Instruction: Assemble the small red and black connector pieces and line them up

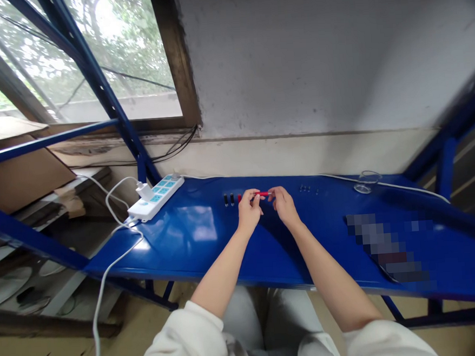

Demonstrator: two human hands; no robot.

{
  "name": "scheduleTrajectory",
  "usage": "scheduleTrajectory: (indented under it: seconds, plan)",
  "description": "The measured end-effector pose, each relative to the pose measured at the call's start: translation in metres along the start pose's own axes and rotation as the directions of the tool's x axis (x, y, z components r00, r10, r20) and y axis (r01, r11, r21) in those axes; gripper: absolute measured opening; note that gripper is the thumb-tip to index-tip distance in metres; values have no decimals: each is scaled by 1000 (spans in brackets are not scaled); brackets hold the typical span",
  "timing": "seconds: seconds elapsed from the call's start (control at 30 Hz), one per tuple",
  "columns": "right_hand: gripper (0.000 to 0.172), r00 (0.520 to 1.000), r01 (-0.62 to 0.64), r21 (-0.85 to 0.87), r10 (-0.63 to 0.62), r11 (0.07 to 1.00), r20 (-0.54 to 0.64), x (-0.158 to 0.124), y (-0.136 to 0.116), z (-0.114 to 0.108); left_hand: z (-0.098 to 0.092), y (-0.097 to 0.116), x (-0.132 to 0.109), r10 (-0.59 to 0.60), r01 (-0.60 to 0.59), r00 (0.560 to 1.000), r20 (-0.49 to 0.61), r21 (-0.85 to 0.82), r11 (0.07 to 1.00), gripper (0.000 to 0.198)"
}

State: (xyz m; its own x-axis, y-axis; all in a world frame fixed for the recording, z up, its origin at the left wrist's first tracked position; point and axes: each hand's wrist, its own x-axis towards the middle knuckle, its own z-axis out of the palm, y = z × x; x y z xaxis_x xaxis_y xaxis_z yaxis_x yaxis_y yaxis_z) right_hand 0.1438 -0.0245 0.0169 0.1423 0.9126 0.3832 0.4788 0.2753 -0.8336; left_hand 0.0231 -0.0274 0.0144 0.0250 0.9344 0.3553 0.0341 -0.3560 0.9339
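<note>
A slim red cylinder [262,193] lies crosswise between my two hands above the blue table [177,252]. My left hand [249,209] pinches its left part. At its right end, which looks silvery, the fingers of my right hand [283,204] are closed. Just left of my left hand stand two small black cylinders, a nearer one [232,199] and a farther one [225,200], with a red piece [239,198] beside them. Several tiny dark parts [304,188] lie to the right of my right hand.
A white power strip [156,198] with a plugged-in adapter sits at the table's left end, its cable hanging over the edge. Clear round items [362,189] lie at the back right. A pixelated dark object [384,249] rests at the right. Blue frame posts flank the table.
</note>
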Motion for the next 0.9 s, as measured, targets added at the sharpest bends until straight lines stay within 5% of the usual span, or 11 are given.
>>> scheduleTrajectory:
  seconds: [0.27, 0.53, 0.73, 0.9]
  plan:
    - [50, 999, -45, 156, 40, 987, 35, 1, 0, 2, 1, 6, -3, -35, 37, 999, 32, -66, 997, 28]
    - [44, 997, -54, 303, 70, 951, -45, 4, -3, -4, -3, 6, 3, -70, 28, 955, -288, -148, 989, 35]
    - [40, 994, -95, 373, 66, 923, 91, 4, -4, -1, -1, 5, 3, -100, 80, 988, -116, -170, 982, 34]
    - [34, 971, -88, 382, -7, 920, 240, 0, -6, 1, -2, 6, 3, -94, 74, 990, -101, -181, 981, 33]
